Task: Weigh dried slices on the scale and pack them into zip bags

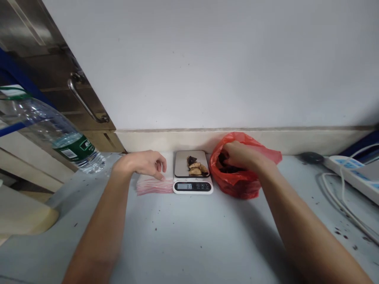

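Note:
My left hand (147, 165) hovers over a stack of thin plastic bags with pinkish-red edges (154, 186), its fingers loosely curled and apart, holding nothing. Just right of the stack sits a small white kitchen scale (181, 161) with a lit display. On its plate lie several dried pieces (195, 167), some pale tan, some dark brown; their exact kind is unclear. My right hand (235, 153) reaches into an open red plastic bag (241, 189) beside the scale. Dark pieces show inside the bag around the fingers. The fingertips are hidden, so their grip does not show.
A clear water bottle with a green label (71, 146) stands at the left edge of the table (183, 240). On the right are a white power strip (355, 173), a white cable (334, 197) and a dark rounded object (311, 157). A wall (213, 71) rises behind.

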Tool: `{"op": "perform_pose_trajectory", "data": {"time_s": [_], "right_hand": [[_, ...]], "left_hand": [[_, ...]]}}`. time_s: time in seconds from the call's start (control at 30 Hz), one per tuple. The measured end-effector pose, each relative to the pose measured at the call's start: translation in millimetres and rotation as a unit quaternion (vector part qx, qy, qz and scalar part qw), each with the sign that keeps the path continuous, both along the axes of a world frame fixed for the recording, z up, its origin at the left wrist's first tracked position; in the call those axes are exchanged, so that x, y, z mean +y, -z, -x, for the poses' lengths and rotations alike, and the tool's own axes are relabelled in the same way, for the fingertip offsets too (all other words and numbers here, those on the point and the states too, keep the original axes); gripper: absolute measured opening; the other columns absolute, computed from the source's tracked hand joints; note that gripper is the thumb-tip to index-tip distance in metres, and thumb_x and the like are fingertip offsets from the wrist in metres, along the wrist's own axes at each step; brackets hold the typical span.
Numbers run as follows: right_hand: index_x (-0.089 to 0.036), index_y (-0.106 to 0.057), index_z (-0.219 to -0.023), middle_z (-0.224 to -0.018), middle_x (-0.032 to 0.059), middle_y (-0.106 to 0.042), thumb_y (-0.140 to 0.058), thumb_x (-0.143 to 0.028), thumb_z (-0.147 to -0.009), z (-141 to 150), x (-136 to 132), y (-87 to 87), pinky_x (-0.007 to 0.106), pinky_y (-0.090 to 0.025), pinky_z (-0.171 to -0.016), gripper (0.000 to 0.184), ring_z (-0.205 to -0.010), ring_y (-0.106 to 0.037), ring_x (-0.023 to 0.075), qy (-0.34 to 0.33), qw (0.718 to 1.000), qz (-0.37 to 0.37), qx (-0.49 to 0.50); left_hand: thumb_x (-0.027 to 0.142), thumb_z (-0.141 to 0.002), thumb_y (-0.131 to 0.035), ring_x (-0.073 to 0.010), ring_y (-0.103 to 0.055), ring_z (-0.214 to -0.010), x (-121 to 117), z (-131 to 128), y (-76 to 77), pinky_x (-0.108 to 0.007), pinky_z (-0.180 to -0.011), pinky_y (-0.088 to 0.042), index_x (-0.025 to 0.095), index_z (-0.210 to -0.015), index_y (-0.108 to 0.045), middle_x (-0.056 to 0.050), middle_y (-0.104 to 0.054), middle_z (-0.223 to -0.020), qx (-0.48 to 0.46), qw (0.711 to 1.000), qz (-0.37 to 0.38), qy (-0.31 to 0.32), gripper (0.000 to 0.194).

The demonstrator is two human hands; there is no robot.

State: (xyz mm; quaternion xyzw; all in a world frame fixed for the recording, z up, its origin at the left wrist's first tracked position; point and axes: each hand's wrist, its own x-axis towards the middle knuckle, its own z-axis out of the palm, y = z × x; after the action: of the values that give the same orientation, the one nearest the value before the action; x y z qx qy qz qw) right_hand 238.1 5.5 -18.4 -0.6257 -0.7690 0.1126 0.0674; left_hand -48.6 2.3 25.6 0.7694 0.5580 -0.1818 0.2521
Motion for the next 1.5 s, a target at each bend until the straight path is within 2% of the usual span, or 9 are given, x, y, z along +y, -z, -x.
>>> {"op": "perform_pose_trajectory", "data": {"time_s": [0.17, 0.37, 0.53, 0.67, 0.87, 1.03, 1.13, 1.27, 1.5], "right_hand": [[-0.023, -0.068, -0.079, -0.085, 0.0050, -0.070, -0.063, -0.011, -0.080, -6, 1, -14.3, 0.030, -0.045, -0.063, 0.013, -0.076, -0.066, 0.0207, 0.022, 0.998, 0.026, -0.049], [-0.022, -0.062, -0.066, -0.068, 0.0019, -0.067, -0.058, -0.012, -0.079, -20, -6, -32.8, 0.028, -0.041, -0.058, 0.017, -0.067, -0.060, 0.0179, 0.006, 0.996, 0.029, -0.084], [-0.024, -0.077, -0.080, -0.073, -0.0004, -0.075, -0.062, -0.027, -0.083, -10, -19, -45.4, 0.028, -0.045, -0.060, 0.016, -0.066, -0.064, 0.0174, -0.097, 0.994, 0.019, 0.042], [-0.022, -0.082, -0.095, -0.095, 0.0045, -0.081, -0.063, -0.023, -0.085, 29, -20, -33.3, 0.027, -0.051, -0.073, 0.022, -0.083, -0.071, 0.0194, -0.117, 0.982, -0.038, 0.143], [-0.018, -0.084, -0.099, -0.098, 0.0099, -0.083, -0.060, -0.003, -0.082, 65, -8, -3.7, 0.027, -0.053, -0.076, 0.033, -0.085, -0.074, 0.0212, -0.124, 0.989, 0.000, 0.080], [-0.018, -0.084, -0.102, -0.095, 0.0068, -0.084, -0.061, -0.004, -0.086, 57, -1, -0.8, 0.030, -0.057, -0.082, 0.032, -0.085, -0.076, 0.0216, -0.151, 0.982, 0.026, 0.112], [-0.016, -0.082, -0.106, -0.108, 0.0099, -0.082, -0.064, -0.008, -0.087, 49, 1, -0.5, 0.033, -0.058, -0.090, 0.028, -0.098, -0.077, 0.0243, -0.134, 0.979, 0.002, 0.154], [-0.019, -0.080, -0.108, -0.107, 0.0074, -0.083, -0.063, -0.014, -0.088, 33, -4, -13.4, 0.033, -0.060, -0.091, 0.026, -0.100, -0.077, 0.0230, -0.111, 0.973, -0.028, 0.201], [-0.026, -0.081, -0.084, -0.087, -0.0002, -0.081, -0.060, -0.014, -0.077, -10, -21, -48.6, 0.030, -0.053, -0.066, 0.025, -0.076, -0.072, 0.0201, -0.105, 0.994, 0.037, -0.014]], "left_hand": [[0.046, -0.067, -0.065, -0.0267, -0.067, -0.102, 2, 2, 2.4, -0.030, -0.077, -0.047, 0.021, -0.093, -0.067, -0.008, -0.073, -0.109, -0.007, 1.000, -0.007, 0.008, 0.036], [0.045, -0.065, -0.064, -0.0261, -0.068, -0.096, 4, 5, 5.7, -0.030, -0.076, -0.048, 0.020, -0.096, -0.070, -0.007, -0.074, -0.108, -0.014, 1.000, -0.012, 0.020, 0.041], [0.045, -0.065, -0.063, -0.0257, -0.068, -0.096, 3, 6, 6.0, -0.029, -0.075, -0.047, 0.021, -0.095, -0.071, -0.006, -0.074, -0.108, -0.024, 0.999, -0.018, 0.018, 0.039], [0.045, -0.064, -0.064, -0.0257, -0.067, -0.094, 3, 6, 6.0, -0.029, -0.073, -0.046, 0.020, -0.096, -0.070, -0.007, -0.074, -0.108, -0.015, 1.000, -0.020, 0.014, 0.041], [0.046, -0.064, -0.063, -0.0259, -0.067, -0.094, 3, 6, 5.6, -0.030, -0.073, -0.046, 0.021, -0.096, -0.069, -0.007, -0.073, -0.108, -0.018, 0.999, -0.020, 0.021, 0.041], [0.047, -0.066, -0.064, -0.0254, -0.067, -0.091, 2, 6, 3.0, -0.029, -0.071, -0.046, 0.022, -0.098, -0.070, -0.007, -0.074, -0.107, -0.013, 0.999, -0.027, 0.021, 0.041], [0.047, -0.066, -0.063, -0.0252, -0.067, -0.091, 1, 5, 0.8, -0.029, -0.071, -0.046, 0.021, -0.100, -0.070, -0.007, -0.073, -0.109, -0.002, 1.000, -0.026, 0.016, 0.043], [0.047, -0.065, -0.062, -0.0255, -0.067, -0.092, 0, 4, -1.2, -0.030, -0.072, -0.046, 0.021, -0.102, -0.069, -0.007, -0.073, -0.111, 0.002, 1.000, -0.024, 0.008, 0.045], [0.043, -0.062, -0.064, -0.0276, -0.069, -0.099, 3, 8, 2.7, -0.030, -0.076, -0.047, 0.021, -0.099, -0.070, -0.008, -0.074, -0.114, 0.008, 1.000, -0.011, -0.006, 0.043]]}}
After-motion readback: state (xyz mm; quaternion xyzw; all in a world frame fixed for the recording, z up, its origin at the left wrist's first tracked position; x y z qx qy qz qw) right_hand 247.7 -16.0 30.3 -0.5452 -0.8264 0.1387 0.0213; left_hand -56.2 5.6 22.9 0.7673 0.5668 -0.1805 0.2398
